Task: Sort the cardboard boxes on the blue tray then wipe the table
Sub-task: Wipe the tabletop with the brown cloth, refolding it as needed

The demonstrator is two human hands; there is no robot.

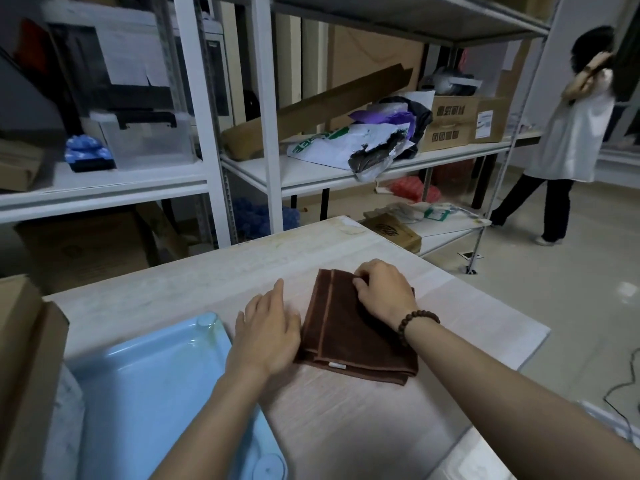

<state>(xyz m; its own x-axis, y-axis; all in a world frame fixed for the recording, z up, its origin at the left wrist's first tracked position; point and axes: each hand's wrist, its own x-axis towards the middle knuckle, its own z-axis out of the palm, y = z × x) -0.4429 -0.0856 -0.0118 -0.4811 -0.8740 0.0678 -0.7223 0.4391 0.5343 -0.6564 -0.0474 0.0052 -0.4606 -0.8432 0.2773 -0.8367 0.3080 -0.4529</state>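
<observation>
A folded brown towel (343,337) lies on the pale wooden table (214,271), right of centre. My right hand (384,289) rests on the towel's far edge with its fingers curled, pinching the cloth there. My left hand (268,330) lies flat on the table with straight fingers, touching the towel's left edge. The blue tray (149,382) sits at the near left with nothing visible inside it; my left forearm crosses its right rim. A cardboard box (24,358) stands at the far left edge of the view, beside the tray.
White metal shelving (214,133) with boxes, bags and a clear bin (149,136) stands behind the table. A person in a white top (571,133) stands at the right on the tiled floor. Cables (623,386) lie on the floor at the lower right.
</observation>
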